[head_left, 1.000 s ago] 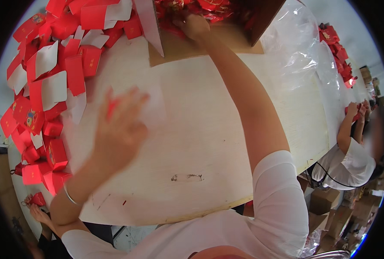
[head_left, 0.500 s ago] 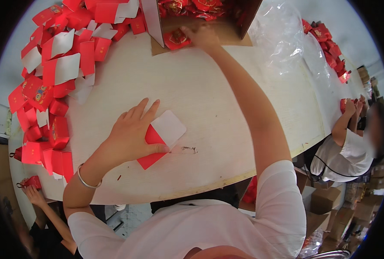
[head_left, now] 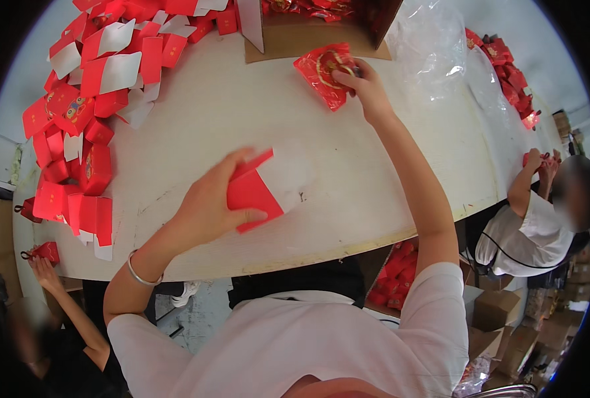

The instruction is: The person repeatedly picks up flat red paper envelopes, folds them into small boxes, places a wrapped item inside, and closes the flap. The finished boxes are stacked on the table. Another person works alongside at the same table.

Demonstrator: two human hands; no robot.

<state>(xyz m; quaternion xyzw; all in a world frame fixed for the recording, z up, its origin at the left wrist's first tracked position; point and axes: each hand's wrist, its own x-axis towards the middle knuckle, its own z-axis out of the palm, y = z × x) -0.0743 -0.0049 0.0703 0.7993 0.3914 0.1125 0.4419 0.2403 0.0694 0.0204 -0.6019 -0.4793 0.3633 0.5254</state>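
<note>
Left hand: is grasping a red paper box (head_left: 252, 197), the thumb of this hand (head_left: 209, 199) pressing along the near side and the fingers curling around the far side.
Red paper box: is sitting over the middle of the table, its open end facing right and a blurred white flap (head_left: 288, 169) sticking out there.
Bracelet (head_left: 142, 270): is circling the left wrist.
Right hand (head_left: 368, 86): is pinching a shiny red plastic packet (head_left: 325, 73) by its right side, thumb on top.
Red plastic packet: is hanging in front of the carton's mouth, showing a gold round pattern.
Cardboard carton (head_left: 308, 41): is opening toward the person, with more red packets (head_left: 308, 8) lying inside.
Left heap: red boxes (head_left: 96, 99), many with white flaps showing, are piling along the table's left side.
Clear plastic sheeting (head_left: 431, 53): is lying crumpled right of the carton.
White table (head_left: 348, 212): is supporting all of these.
Co-worker at right (head_left: 520, 232): is holding something red.
</note>
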